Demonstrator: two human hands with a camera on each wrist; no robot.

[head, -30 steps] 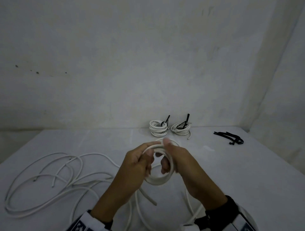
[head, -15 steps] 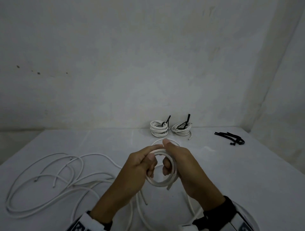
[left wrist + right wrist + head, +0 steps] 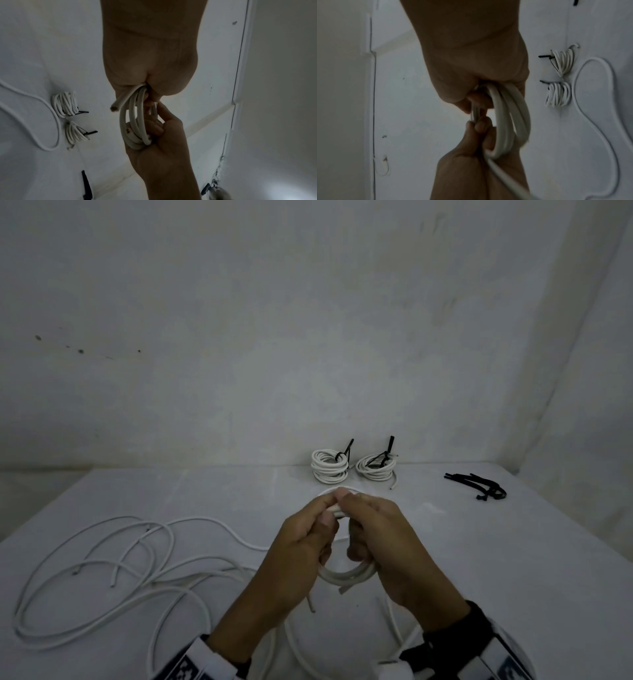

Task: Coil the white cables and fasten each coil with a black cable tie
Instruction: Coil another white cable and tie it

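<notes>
Both hands hold one small coil of white cable (image 3: 346, 577) above the middle of the table. My left hand (image 3: 305, 542) grips its left side, thumb on top, and a cut cable end (image 3: 114, 107) sticks out below the palm. My right hand (image 3: 373, 535) grips the right side, fingers curled through the loop (image 3: 510, 117). The cable's free length (image 3: 294, 648) trails down toward my body. Two tied coils (image 3: 329, 465) (image 3: 376, 469) with black ties sit at the table's back edge. Loose black cable ties (image 3: 479, 486) lie at the back right.
A long tangle of loose white cable (image 3: 102, 573) spreads over the left half of the white table (image 3: 513, 559). A bare wall (image 3: 308, 337) rises right behind the table and at the right.
The hands have drawn closer together over the coil and the thumbs now meet at its top. The loop looks tighter, with a short cable end hanging lower.
</notes>
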